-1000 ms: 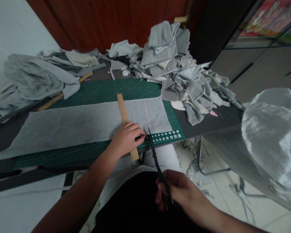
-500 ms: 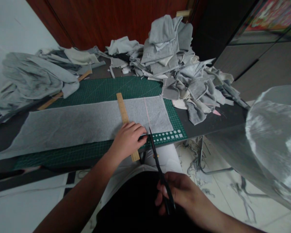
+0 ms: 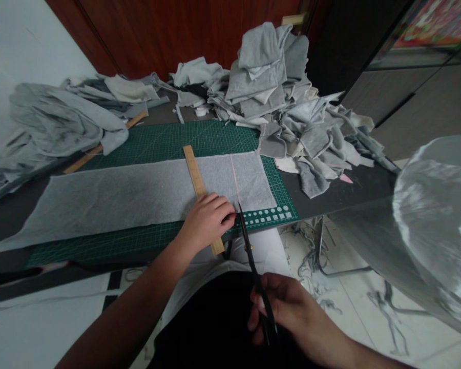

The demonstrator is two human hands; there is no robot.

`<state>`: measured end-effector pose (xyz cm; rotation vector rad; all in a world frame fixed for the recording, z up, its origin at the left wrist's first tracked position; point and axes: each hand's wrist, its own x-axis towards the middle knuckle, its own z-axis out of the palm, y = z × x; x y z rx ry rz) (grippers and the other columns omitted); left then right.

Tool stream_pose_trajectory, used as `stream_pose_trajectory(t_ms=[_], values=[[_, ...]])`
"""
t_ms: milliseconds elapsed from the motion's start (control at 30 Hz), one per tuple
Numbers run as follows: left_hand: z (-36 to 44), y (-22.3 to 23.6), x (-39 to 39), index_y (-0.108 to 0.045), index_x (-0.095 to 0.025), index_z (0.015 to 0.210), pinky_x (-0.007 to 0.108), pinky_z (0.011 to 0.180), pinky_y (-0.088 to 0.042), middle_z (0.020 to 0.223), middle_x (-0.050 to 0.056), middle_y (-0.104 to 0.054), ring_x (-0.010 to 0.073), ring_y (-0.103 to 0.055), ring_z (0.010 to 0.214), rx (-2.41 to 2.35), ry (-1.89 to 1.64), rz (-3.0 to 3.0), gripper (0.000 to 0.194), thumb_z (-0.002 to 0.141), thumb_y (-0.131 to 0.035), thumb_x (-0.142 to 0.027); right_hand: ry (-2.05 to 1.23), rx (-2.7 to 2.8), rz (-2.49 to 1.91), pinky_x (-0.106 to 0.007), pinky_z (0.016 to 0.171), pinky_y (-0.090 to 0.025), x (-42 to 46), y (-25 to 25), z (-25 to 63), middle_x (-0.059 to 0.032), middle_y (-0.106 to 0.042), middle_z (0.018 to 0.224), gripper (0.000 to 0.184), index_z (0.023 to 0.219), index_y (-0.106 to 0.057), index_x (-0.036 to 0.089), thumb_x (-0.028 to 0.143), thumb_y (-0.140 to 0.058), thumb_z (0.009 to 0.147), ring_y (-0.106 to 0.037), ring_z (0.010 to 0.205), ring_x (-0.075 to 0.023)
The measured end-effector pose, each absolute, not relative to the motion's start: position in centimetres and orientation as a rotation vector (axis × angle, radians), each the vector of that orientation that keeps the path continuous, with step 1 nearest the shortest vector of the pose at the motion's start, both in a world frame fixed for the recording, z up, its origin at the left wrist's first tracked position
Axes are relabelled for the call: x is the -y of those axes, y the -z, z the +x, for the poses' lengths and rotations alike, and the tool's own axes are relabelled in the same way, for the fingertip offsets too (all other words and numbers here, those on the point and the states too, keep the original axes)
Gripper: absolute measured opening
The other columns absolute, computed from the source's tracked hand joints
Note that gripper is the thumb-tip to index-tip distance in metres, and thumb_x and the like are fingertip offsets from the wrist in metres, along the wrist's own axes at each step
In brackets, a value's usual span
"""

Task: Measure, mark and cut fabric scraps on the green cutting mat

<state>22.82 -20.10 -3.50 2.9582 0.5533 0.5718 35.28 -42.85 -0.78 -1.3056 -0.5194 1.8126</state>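
Observation:
A long strip of grey fabric [image 3: 138, 192] lies across a green cutting mat [image 3: 169, 134], with a pink line drawn across it toward the right end. My left hand [image 3: 209, 218] rests over a wooden ruler [image 3: 194, 171] that lies crosswise on the fabric. Its thumb and fingers are closed on the fabric's near edge, just left of the line. Black scissors [image 3: 252, 261] are in my right hand [image 3: 280, 305], fingers around the handles. Their tips meet the near edge at the pink line; whether the blades are apart is hard to tell.
Grey fabric scraps [image 3: 269, 97] are heaped at the back and right of the dark table [image 3: 330, 202]. Bundled cloth [image 3: 57, 120] lies at the left by another wooden ruler [image 3: 82, 161]. A large translucent plastic bag [image 3: 438, 215] bulges at the right. Fabric strips litter the floor.
The left hand has shifted slightly right along the fabric edge, nearer the scissors. The whole view has moved a little; the scissors stay at the pink line.

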Motion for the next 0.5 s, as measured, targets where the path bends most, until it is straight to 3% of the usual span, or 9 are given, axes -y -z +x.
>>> stream_pose_trajectory(t_ms=[500], values=[[22.81, 3.61, 20.16, -0.067, -0.020, 0.083, 0.036, 0.082, -0.048, 0.082, 0.003, -0.068, 0.0214, -0.059, 0.087, -0.538, -0.588, 2.927, 0.015, 0.096, -0.060, -0.021, -1.836, 0.505, -1.269, -0.024, 0.059, -0.049, 42.82, 1.15, 34.96, -0.0031, -0.066, 0.073, 0.062, 0.089, -0.055, 0.016, 0.071, -0.079, 0.072, -0.065, 0.060, -0.0125]])
